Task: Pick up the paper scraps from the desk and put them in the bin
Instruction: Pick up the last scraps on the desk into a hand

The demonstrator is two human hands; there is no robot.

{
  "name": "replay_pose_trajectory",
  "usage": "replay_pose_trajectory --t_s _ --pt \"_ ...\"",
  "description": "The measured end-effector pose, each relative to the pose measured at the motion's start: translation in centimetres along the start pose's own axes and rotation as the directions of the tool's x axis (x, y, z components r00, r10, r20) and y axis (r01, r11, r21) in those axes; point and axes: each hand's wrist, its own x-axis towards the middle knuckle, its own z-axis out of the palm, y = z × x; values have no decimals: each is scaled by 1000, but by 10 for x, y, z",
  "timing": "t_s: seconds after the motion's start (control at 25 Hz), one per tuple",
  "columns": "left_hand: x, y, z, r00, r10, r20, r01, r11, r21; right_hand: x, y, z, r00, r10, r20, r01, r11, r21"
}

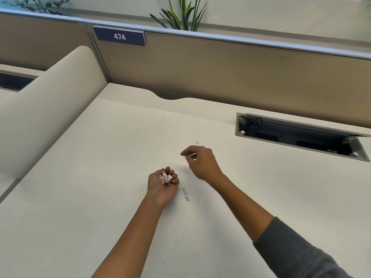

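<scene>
My left hand [161,186] lies palm up over the cream desk [84,197], its fingers curled around a bunch of crumpled paper scraps [165,178]. My right hand [200,160] hovers just beyond it and pinches a thin white scrap [192,154] between thumb and forefinger. A narrow grey scrap [186,194] lies on the desk right of my left hand. A tiny scrap [197,142] sits beyond my right hand, and another small bit [164,262] lies near the front. No bin is in view.
An open cable hatch [297,135] is sunk into the desk at the right. A brown partition [220,71] with a "474" label [119,36] closes the back. A curved cream divider [48,109] bounds the left side. Plants stand behind the partition.
</scene>
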Motion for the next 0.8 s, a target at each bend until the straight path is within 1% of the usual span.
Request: replay_pose_trajectory --t_s 0.08,0.2,0.32,0.4,0.44,0.56,0.64,0.72,0.8 --pt "0 4 -2 1000 12 -3 -12 1000 -2 20 22 -9 999 47 -13 -48 997 -67" --pt "2 7 -7 1000 24 -14 -24 1000 -4 45 46 -13 996 74 43 -62 971 -231" --pt "3 10 -9 999 37 -27 -37 999 1 59 54 -9 986 50 159 2 949 -315" --pt "3 12 -9 999 44 -31 -44 999 9 62 59 -5 969 22 247 74 925 -372" --pt "3 13 -9 998 49 -30 -49 999 14 61 61 -2 963 -2 269 113 910 -399" --pt "2 16 -10 998 65 -26 -64 998 21 48 64 7 967 -82 243 181 888 -423" --pt "1 16 -10 997 73 -26 -72 997 26 32 64 13 957 -137 255 239 872 -428" --pt "-1 15 -10 997 72 -24 -72 997 21 12 64 20 943 -191 273 293 867 -403" --pt "-3 13 -10 997 68 -19 -68 998 19 -10 63 26 933 -221 283 316 878 -359"
